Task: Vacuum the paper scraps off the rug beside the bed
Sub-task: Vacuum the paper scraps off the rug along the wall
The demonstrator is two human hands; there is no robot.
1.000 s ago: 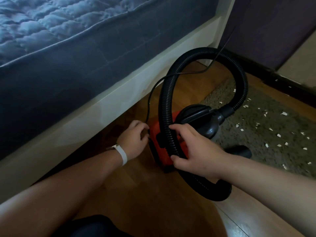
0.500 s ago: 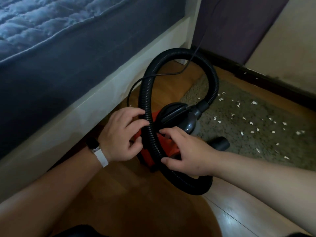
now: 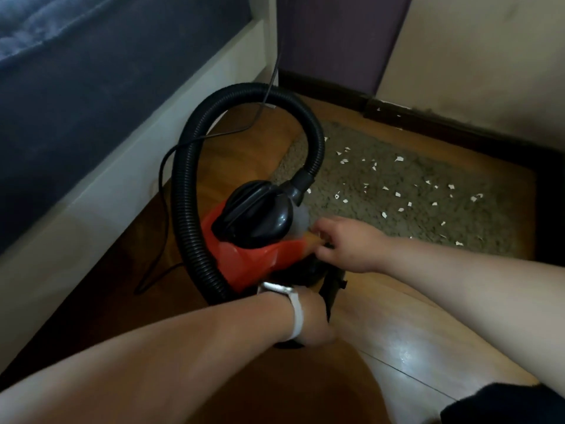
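**Item: canister vacuum, wooden floor beside bed**

A small vacuum cleaner with an orange plastic body and a glossy black domed top [image 3: 253, 228] stood on the brown wooden floor [image 3: 397, 341], between the white bed frame [image 3: 128, 166] and the near edge of the shaggy grey-green rug [image 3: 397, 191]. A black ribbed hose [image 3: 189, 166] rose from the top fitting, arched over and curved down the left side. A thin black power cord [image 3: 163, 179] trailed toward the bed.

White paper scraps [image 3: 397, 194] lay scattered across the rug, right of the vacuum.

Right hand [image 3: 345, 243]: forearm entering from the right, fingers loosely curled at the vacuum's right end, blurred; whether it held anything could not be told.

Left hand [image 3: 312, 319]: forearm crossing from lower left, wrist bearing a white-strapped watch [image 3: 293, 304], hand bent downward at the vacuum's near side against a black part; its grip was hidden.

Dark blue quilted mattress [image 3: 76, 56] above the frame.
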